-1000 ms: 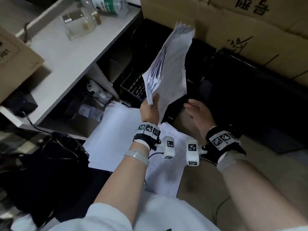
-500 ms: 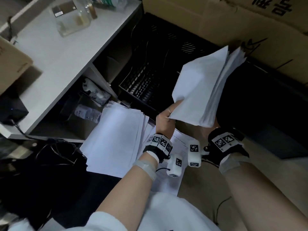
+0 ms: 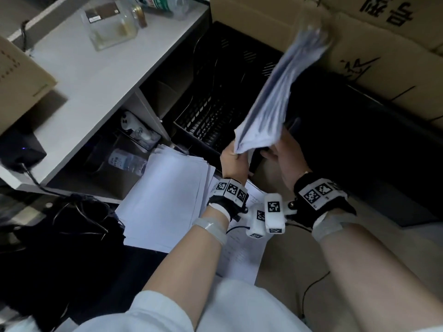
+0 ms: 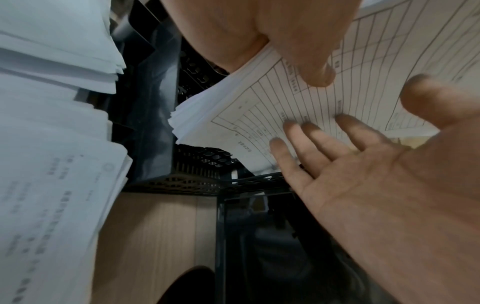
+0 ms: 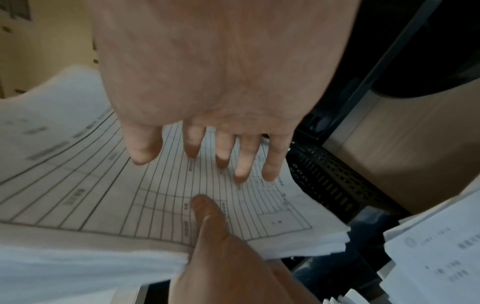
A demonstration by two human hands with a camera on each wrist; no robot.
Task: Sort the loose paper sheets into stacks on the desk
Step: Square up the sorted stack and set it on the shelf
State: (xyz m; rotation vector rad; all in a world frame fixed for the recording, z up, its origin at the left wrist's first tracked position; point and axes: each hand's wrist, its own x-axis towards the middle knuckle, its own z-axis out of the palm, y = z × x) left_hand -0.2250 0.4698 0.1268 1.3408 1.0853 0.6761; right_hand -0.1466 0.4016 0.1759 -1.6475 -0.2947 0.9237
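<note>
- We hold a thick bundle of sheets point(image 3: 273, 101) up on edge over the black mesh tray point(image 3: 211, 116), clear of the desk, probably so we can look over its ruled top sheet before choosing a stack.
- Our left hand point(image 3: 233, 161) pinches the bundle's near lower corner, thumb point(image 5: 205, 207) flat on the printed face and fingers behind; that one grip carries the weight.
- Our right hand point(image 3: 285, 156) lies open against the same face, its fingers point(image 5: 244, 164) straight and slightly spread, touching, not gripping; we judge it steadies the bundle.
- To the near left, a white stack point(image 3: 165, 197) lies fanned on the desk point(image 3: 282, 264), with a printed stack point(image 3: 242, 257) just right of it, within easy reach for sorting.
- Far edges of the bundle are blurred.
</note>
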